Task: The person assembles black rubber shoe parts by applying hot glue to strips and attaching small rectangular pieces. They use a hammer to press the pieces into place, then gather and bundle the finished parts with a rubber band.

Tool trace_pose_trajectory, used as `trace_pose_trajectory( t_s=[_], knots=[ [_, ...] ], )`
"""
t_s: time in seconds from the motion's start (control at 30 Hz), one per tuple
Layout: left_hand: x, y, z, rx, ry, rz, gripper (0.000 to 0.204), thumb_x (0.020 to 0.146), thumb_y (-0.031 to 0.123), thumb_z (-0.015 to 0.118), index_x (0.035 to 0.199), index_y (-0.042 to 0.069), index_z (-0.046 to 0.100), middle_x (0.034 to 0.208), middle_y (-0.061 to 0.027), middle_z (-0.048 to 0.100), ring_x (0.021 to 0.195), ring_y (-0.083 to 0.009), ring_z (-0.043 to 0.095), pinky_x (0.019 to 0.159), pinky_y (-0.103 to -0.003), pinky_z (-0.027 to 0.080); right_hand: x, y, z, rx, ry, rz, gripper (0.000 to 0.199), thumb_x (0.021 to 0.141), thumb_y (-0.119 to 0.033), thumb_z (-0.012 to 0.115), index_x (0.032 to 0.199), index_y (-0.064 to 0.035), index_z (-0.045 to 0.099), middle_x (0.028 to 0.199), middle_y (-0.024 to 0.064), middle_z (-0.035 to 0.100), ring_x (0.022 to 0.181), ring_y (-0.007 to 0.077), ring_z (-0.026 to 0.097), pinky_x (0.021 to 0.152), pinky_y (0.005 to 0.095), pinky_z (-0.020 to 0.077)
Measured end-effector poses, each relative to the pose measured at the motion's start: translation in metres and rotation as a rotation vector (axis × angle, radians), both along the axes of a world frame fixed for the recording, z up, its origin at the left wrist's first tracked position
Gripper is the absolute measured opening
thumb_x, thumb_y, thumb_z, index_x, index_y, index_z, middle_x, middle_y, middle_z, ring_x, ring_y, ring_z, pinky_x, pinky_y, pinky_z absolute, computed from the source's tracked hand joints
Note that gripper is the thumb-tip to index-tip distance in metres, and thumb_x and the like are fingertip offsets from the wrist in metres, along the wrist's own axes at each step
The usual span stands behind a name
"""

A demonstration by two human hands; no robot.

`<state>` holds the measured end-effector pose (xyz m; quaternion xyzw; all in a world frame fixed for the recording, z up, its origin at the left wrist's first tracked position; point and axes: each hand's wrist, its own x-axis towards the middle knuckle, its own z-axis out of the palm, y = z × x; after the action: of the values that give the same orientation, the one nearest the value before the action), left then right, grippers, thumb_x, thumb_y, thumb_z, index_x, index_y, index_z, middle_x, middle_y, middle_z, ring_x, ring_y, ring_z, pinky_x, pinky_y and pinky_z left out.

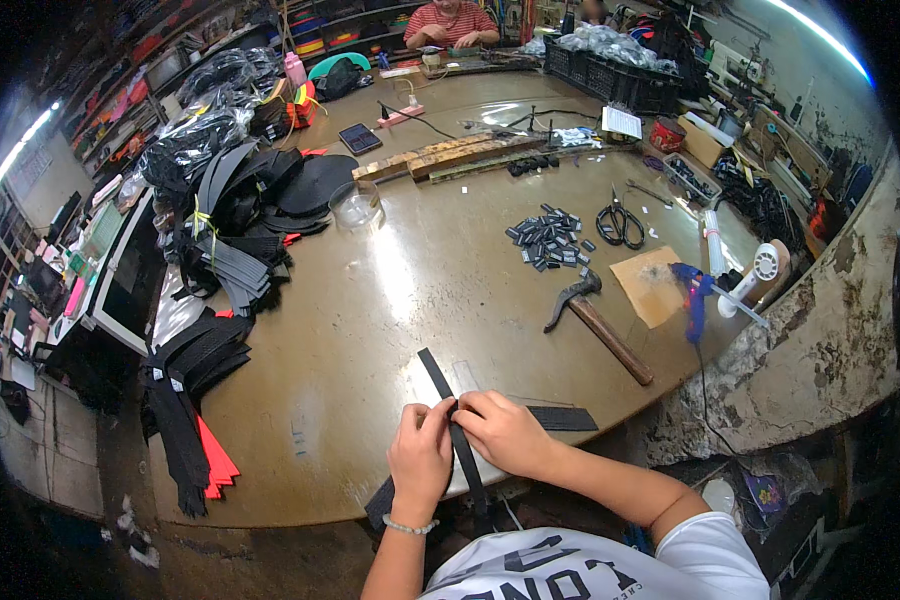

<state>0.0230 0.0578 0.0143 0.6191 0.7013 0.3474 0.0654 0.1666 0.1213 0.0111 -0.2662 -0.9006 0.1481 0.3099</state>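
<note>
Fingertip work: my bare left hand and bare right hand meet on the flat, narrow, matte black strap; it looks like close work at one spot, so I judge light, even pressure serves better than force
Flatness: I reckon the broad face wants to lie true under both thumbs; a twist or bunched edge here would likely throw the alignment off
Steadying: best, I think, to let one hand anchor while the other adjusts; both pulling at once could drag the spot sideways
Left pinch: thumb and forefinger drawn together on the strap, no gap that I can make out
Right pinch: fingertips closed in at the same spot, against the strap; whether a small piece sits under them is hidden
Strap lie: crosses between my hands, slanting, upper end free beyond my fingertips over the brown, glossy tabletop; lower run drops between my wrists to the near edge, by my white printed shirt
Grip point: partway along the strap, nearer its far end than where it passes my shirt, by my judgement
Right wrist side: flat, dark grey-black strip lies just beyond my right wrist, apart from the pinch
Farther out: loose pile of small, dark, oblong pieces and wooden-handled hammer, both well apart from my fingers
</note>
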Motion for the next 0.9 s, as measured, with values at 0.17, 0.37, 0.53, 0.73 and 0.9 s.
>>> trace_pose_trajectory(
  t_s=[0.17,0.37,0.53,0.73,0.9],
  knots=[
    [0.001,-0.001,0.002,0.005,0.027,-0.008,0.024,0.084,0.008,0.066,0.106,0.017,0.069,0.091,-0.0065,0.054,0.077,-0.027,0.062,0.062,-0.039,0.051,0.009,-0.003,0.001,-0.049,-0.012,0.048,0.018,0.074,-0.003,0.059,0.092,-0.0024,0.057,0.101,0.0124,0.055,0.093,0.0319,0.059,0.073,0.0392,0.0545],
    [0.003,-0.001,0.004,-0.041,0.067,0.005,0.027,0.083,0.006,0.065,0.107,0.018,0.07,0.092,-0.0103,0.058,0.078,-0.0304,0.063,0.066,-0.04,0.051,0.023,-0.014,0.004,-0.178,-0.019,0.113,0.017,0.074,0.0,0.059,0.091,-0.0016,0.058,0.104,0.0161,0.055,0.101,0.0357,0.057,0.082,0.0422,0.0522],
    [0.005,-0.002,0.004,-0.058,0.12,0.017,0.026,0.085,0.008,0.065,0.108,0.018,0.07,0.095,-0.0085,0.058,0.08,-0.0294,0.063,0.065,-0.04,0.052,0.04,-0.048,0.015,-0.264,-0.089,0.183,0.02,0.076,-0.003,0.061,0.096,0.0004,0.059,0.108,0.0195,0.056,0.111,0.0384,0.054,0.094,0.0428,0.0461],
    [0.006,0.002,0.007,-0.055,0.169,0.023,0.021,0.089,0.014,0.062,0.11,0.018,0.068,0.093,-0.0062,0.055,0.08,-0.025,0.062,0.06,-0.039,0.051,0.143,-0.016,0.02,-0.295,0.113,-0.355,0.038,0.078,-0.022,0.078,0.109,-0.0052,0.063,0.114,0.0136,0.057,0.112,0.0266,0.054,0.1,0.0393,0.0413],
    [0.009,-0.003,0.013,0.015,0.105,0.101,0.018,0.092,0.015,0.061,0.109,0.015,0.066,0.093,-0.0065,0.056,0.079,-0.0251,0.061,0.06,-0.038,0.05,0.266,0.093,-0.021,0.057,0.596,-1.202,0.066,0.082,-0.02,0.078,0.134,-0.0011,0.041,0.122,0.0149,0.053,0.117,0.0258,0.051,0.103,0.0383,0.039]
  ],
)
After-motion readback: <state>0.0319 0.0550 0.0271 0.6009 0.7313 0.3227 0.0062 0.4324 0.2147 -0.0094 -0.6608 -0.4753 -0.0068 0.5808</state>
